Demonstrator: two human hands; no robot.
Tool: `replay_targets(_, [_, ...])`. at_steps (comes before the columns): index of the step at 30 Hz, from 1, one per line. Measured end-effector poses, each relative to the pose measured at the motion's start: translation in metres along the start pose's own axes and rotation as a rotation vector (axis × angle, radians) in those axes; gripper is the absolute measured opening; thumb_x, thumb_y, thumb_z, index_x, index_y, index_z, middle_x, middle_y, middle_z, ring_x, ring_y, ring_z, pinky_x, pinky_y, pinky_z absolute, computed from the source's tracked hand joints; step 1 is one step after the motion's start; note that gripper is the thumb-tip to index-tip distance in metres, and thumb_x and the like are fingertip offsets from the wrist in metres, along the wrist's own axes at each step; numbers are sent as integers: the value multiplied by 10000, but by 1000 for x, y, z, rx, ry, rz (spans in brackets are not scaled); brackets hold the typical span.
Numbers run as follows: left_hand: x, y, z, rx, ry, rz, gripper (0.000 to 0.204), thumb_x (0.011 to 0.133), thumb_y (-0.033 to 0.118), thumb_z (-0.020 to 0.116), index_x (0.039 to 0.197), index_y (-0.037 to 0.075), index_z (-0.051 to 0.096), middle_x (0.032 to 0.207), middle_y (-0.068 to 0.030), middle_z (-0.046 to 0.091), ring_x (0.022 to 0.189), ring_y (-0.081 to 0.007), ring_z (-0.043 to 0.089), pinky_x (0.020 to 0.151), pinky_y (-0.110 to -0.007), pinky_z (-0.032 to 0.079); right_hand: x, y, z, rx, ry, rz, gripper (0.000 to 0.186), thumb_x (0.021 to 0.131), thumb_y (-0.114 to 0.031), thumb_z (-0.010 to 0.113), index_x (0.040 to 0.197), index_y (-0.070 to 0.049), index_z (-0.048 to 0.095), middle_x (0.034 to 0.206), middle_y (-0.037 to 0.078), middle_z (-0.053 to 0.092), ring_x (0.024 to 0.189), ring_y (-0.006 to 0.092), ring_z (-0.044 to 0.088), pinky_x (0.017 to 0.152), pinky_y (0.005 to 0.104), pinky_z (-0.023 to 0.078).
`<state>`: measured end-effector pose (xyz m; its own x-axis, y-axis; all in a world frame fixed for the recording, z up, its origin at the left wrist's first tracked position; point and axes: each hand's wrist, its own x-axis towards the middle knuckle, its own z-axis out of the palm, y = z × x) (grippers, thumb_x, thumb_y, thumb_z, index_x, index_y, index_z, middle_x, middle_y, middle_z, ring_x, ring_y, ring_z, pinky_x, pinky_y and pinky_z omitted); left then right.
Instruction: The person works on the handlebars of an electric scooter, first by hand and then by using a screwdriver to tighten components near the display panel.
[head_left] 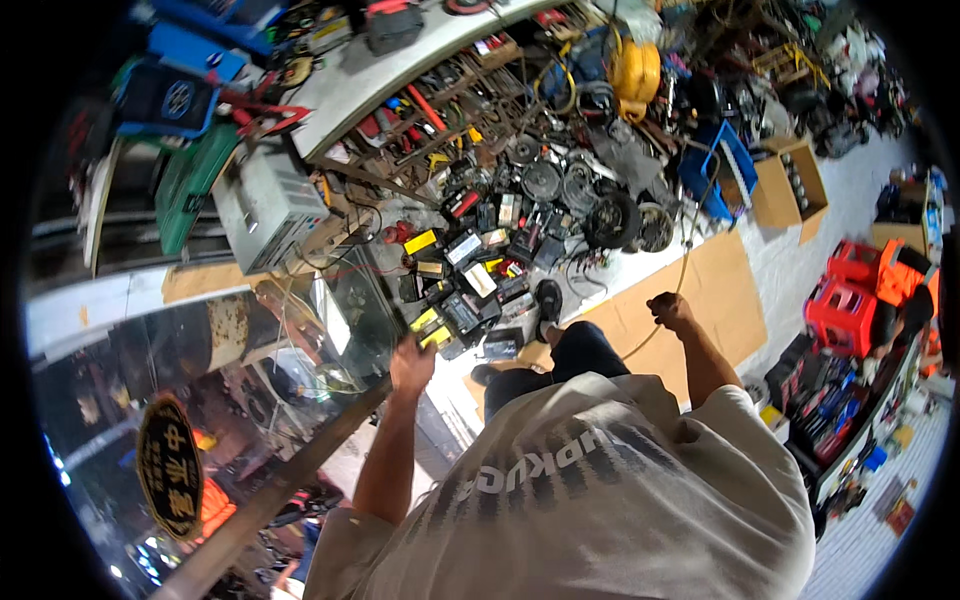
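Beige shirt fabric is filling the near view; beyond it the right hand (668, 310) is gripping a thin yellowish cable (686, 258), fingers clamped, running far toward the parts pile (560, 190). The left hand (411, 364) is resting on a long bar (290, 480); its grip is unclear. Cable handling seems midway.

Bright even daylight, soft shadows, heavy fisheye bending (black rim), slight blur toward edges

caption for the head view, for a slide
In a cluttered workshop, a person's left hand grips a long metal bar while the right hand holds a thin yellowish hose above cardboard.
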<state>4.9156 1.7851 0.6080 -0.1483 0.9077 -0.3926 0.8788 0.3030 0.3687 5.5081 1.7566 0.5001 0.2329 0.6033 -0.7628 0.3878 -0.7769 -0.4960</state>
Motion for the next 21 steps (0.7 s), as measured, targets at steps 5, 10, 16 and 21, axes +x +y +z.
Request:
replay_targets(5, [154, 122, -105, 345, 344, 358, 599, 957, 349, 644, 1401, -38, 538, 1416, -340, 532, 1340, -492, 484, 1158, -515, 381, 15, 24, 38, 153, -22, 203, 373, 912, -363, 742, 920, 8, 703, 770, 94, 705, 603, 185, 660, 528, 351, 506])
replay_targets(10, [333, 192, -189, 263, 568, 636, 392, 1033, 325, 574, 1240, -2, 633, 1228, -240, 638, 1161, -435, 564, 1033, -496, 420, 81, 47, 119, 405, -126, 355, 375, 938, -390, 717, 1029, -26, 698, 848, 100, 723, 636, 175, 670, 505, 313, 465])
replay_targets(16, [428, 151, -229, 1098, 830, 1230, 403, 1087, 250, 442, 1305, -61, 576, 1306, -292, 596, 1272, -476, 519, 1140, -531, 377, 235, -2, 289, 924, -70, 245, 390, 941, -466, 683, 1110, -114, 680, 955, 49, 734, 809, 206, 709, 676, 345, 507])
replay_targets(21, [408, 133, -265, 774, 722, 968, 507, 1043, 322, 512, 1437, 2, 518, 1451, -202, 544, 1341, -375, 503, 1179, -490, 344, 304, -148, 419, 1771, -177, 199, 180, 933, -165, 689, 1078, -61, 700, 958, 67, 727, 751, 185, 679, 641, 300, 516])
